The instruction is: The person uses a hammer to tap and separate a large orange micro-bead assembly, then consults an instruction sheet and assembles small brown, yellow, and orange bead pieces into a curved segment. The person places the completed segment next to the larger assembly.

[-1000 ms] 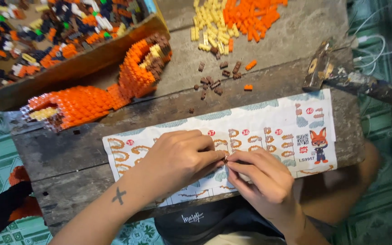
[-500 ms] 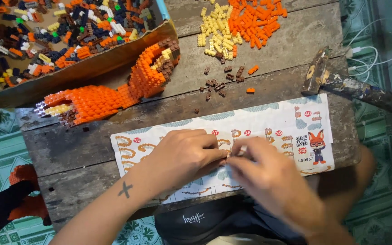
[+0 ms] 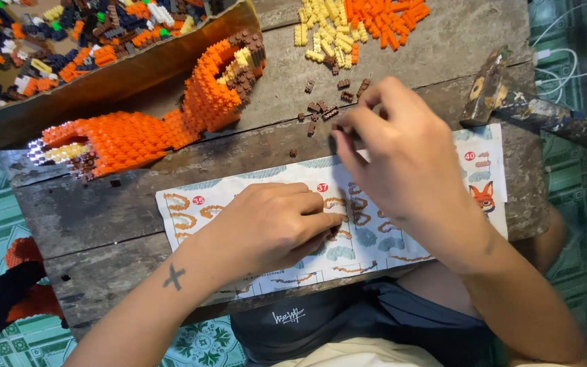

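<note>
A tray (image 3: 90, 85) of mixed small bricks sits at the far left, its brown wall angled across the bench (image 3: 90, 211). Just beside it lies an orange brick model (image 3: 164, 115), long and curved, with cream and brown patches at both ends.

Below the model, an instruction sheet (image 3: 191, 211) is spread flat on the bench. The left hand (image 3: 266, 228) rests on this sheet, palm down, fingers curled and pressed together at the tips against the paper; something small and dark shows under the fingertips, but whether it is pinched cannot be told.

The right hand (image 3: 395, 149) hovers over the sheet's upper edge, its fingertips reaching into a scatter of brown bricks (image 3: 321, 109) near the middle of the bench. The thumb and fingers are drawn close, seemingly pinching a brown piece, though the piece itself is blurred.

Beyond the brown bricks lie a heap of yellow bricks (image 3: 324, 34) and, touching it on the right, a heap of orange bricks (image 3: 388, 17). A paint-stained hammer (image 3: 531, 109) lies at the bench's right end, near the sheet's corner.
</note>
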